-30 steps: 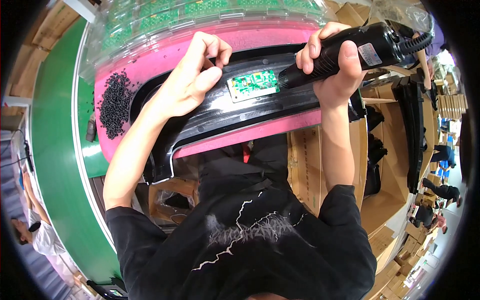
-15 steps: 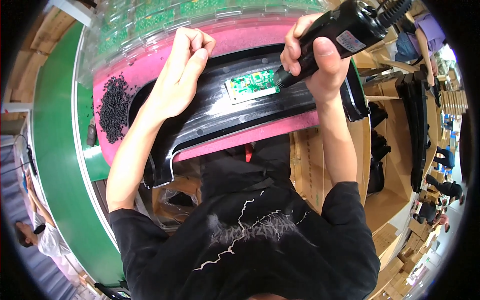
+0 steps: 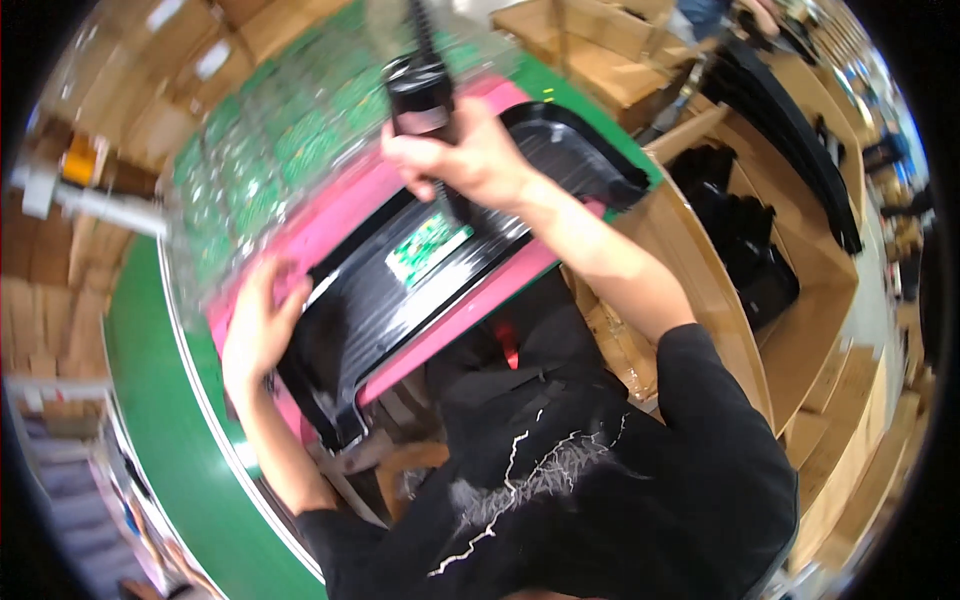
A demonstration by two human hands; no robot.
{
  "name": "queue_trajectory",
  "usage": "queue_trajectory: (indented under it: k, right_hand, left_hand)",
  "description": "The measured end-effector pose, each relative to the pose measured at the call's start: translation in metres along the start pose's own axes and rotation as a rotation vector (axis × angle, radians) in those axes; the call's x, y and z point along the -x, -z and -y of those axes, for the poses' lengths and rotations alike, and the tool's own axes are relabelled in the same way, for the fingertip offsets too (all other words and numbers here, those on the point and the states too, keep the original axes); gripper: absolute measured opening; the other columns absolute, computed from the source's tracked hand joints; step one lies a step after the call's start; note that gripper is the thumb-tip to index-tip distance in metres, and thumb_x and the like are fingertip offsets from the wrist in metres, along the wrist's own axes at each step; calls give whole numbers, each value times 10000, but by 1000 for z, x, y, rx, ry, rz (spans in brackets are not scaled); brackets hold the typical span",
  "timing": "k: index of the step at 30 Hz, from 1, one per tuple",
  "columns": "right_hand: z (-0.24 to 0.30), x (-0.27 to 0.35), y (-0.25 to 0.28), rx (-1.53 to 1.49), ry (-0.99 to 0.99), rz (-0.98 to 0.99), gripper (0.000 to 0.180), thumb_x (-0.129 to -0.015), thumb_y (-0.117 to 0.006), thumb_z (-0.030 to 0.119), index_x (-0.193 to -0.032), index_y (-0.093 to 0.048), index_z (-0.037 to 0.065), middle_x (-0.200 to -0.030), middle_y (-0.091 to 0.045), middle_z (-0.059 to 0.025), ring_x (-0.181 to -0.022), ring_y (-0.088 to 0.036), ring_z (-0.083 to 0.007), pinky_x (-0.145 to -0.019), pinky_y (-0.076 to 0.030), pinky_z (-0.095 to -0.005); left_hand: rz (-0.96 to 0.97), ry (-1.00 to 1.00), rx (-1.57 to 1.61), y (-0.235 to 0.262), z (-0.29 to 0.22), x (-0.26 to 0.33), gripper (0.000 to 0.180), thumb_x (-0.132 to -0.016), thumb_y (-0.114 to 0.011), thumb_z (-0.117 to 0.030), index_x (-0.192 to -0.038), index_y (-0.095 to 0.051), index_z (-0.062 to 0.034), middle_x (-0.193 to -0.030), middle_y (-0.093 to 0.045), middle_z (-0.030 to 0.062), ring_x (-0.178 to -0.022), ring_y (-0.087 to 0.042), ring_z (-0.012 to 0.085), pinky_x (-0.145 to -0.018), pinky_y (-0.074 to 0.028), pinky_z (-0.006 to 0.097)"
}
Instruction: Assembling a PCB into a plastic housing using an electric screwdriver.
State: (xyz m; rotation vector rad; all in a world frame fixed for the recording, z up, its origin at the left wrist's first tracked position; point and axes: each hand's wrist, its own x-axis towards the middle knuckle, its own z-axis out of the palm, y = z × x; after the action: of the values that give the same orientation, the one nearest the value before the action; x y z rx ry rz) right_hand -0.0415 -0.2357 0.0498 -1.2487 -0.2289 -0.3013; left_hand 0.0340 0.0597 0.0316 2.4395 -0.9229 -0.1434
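Note:
A long black plastic housing lies hollow side up on a pink mat. In its middle rests a green circuit board. My right hand is closed around a black electric screwdriver, held nearly upright with its tip down by the board's right end. Whether the tip touches the board is hard to tell. My left hand is beside the housing's left end, thumb and fingers apart, somewhat blurred, with nothing seen in it. The small black pieces at the mat's left are hidden behind it.
Clear plastic trays of green boards stand beyond the mat on the green table. To the right, an open cardboard box holds black plastic parts. Stacked cartons are at the far left.
The whole view has turned. My left hand has moved from above the housing to its left end, and its fingers have opened. The screwdriver has swung from slanted to nearly upright.

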Motion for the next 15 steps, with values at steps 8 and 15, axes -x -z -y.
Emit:
queue_trajectory:
  k: [8,15]
  right_hand:
    - [17,-32,41,-433,-342,-902,204,-809,-701,111,-918,-544,41,-801,-531,-54,-708,-566,-191,-655,-546,-534]
    - [79,22,92,113,88,-662,509,-760,-702,116,-1208,-468,54,-1110,-467,-109,-987,-513,-211,-852,-500,-454]
  left_hand:
    - [127,-10,-212,-25,-24,24,234,-825,-682,-113,-901,-499,12,-778,-555,203,-743,-552,407,-669,-430,452]
    - [-104,-26,96,-29,-27,71,150,-803,-643,53,-859,-507,24,-710,-528,106,-607,-470,189,-565,-389,311]
